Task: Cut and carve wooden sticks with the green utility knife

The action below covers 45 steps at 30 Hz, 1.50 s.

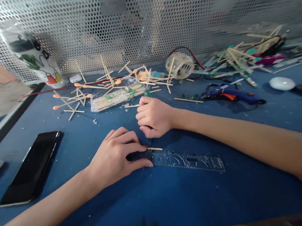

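My left hand [117, 152] rests low over the table, thumb and fingers gripping the left part of a clear plastic ruler [196, 160]. A short thin wooden stick [156, 148] lies along the ruler's upper edge, its left end at my left fingertips. Just above it, my right hand [155, 116] is closed in a fist around a green-handled tool [148, 94]. Its thin dark shaft points down to the stick near the left fingertips; whether the tip touches is too small to tell. Most of the handle is hidden in the fist.
A black phone [30, 169] lies at left. Behind my hands are a plastic packet of sticks [117, 98], joined sticks with orange-tipped swabs and a clear jar [180, 65]. A blue glue gun [232, 93] and white mouse [282, 83] lie at right. A perforated metal panel [77, 30] stands behind.
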Tool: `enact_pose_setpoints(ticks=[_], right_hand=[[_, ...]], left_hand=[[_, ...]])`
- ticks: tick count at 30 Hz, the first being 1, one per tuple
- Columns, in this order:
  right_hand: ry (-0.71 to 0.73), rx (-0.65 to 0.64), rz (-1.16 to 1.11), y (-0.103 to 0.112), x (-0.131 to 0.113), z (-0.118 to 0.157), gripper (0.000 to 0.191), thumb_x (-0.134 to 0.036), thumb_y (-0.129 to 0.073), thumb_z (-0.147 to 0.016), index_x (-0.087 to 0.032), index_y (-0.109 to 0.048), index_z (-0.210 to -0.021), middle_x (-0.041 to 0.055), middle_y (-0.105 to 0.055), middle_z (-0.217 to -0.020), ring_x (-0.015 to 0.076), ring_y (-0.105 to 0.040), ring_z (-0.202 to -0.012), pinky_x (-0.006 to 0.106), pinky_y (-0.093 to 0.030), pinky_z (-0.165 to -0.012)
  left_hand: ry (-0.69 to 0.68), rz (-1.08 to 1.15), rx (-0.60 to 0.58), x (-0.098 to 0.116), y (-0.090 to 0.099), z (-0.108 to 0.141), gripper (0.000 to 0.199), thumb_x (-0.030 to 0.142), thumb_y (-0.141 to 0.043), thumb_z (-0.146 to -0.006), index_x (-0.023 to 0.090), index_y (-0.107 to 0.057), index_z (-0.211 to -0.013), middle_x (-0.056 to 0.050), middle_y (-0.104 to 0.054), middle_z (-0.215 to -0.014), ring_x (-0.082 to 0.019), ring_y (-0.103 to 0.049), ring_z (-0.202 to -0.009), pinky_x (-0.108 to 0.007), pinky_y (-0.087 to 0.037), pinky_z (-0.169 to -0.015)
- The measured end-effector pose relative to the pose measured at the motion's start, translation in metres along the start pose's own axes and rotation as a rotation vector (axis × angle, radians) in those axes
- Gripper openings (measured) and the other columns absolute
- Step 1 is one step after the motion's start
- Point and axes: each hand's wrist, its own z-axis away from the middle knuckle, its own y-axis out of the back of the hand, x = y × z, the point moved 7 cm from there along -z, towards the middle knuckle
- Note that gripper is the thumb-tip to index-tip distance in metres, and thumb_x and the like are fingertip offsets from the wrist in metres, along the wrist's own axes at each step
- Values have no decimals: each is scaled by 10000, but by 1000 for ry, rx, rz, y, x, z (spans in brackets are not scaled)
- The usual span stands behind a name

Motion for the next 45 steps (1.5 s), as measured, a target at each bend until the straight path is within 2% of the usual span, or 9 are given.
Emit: enact_pose_setpoints(ticks=[8, 13, 18, 25, 34, 39, 45], right_hand=[[-71, 64, 26, 4, -4, 6, 342, -311, -397, -870, -211, -491, -557, -31, -532, -556, 137, -318, -589, 381, -292, -783], [-40, 72, 50, 4, -2, 6, 346, -333, -390, -879, -214, -501, -574, -23, -531, -563, 144, -341, -602, 381, -301, -783], [-30, 44, 41, 0, 0, 5, 354, -326, -364, -890, -216, -495, -581, -18, -537, -562, 148, -361, -603, 385, -303, -783], [17, 126, 17, 5, -9, 3, 343, -312, -386, -886, -214, -484, -573, -41, -534, -564, 136, -335, -580, 375, -311, -780], [-34, 11, 21, -3, -2, 2, 372, -325, -337, -904, -214, -485, -582, -23, -535, -556, 141, -340, -584, 389, -301, -791], [-68, 38, 15, 0, -6, 6, 368, -315, -366, -887, -209, -502, -562, -26, -546, -565, 138, -328, -586, 385, -289, -779], [-65, 40, 28, -1, 1, 6, 372, -318, -361, -891, -208, -507, -567, -28, -538, -554, 140, -346, -589, 378, -300, -786]], left_hand=[[-13, -5, 5, -1, -1, 0, 255, 499, -766, -876, 280, -771, -1006, 9, -679, -950, -184, -571, -927, -334, -388, -800], [5, 7, -23, -1, -1, -1, 217, 445, -774, -883, 274, -771, -1016, 9, -675, -952, -187, -576, -923, -332, -398, -819], [-14, 17, -4, -1, -2, -1, 250, 483, -782, -865, 281, -769, -1012, 17, -673, -937, -184, -576, -911, -330, -386, -799], [-7, 17, -17, -1, -2, -1, 237, 472, -777, -871, 266, -770, -988, 13, -677, -954, -183, -583, -899, -333, -395, -808], [-16, 16, -3, -2, -2, 1, 236, 481, -763, -883, 282, -777, -1009, 5, -680, -930, -182, -597, -877, -335, -424, -809], [-15, 16, -14, -2, -3, 0, 254, 497, -762, -878, 266, -778, -982, -15, -687, -954, -194, -593, -891, -349, -431, -815], [0, 38, -8, -3, -2, -1, 245, 483, -763, -880, 279, -781, -1015, -11, -685, -942, -191, -600, -890, -346, -423, -806]])
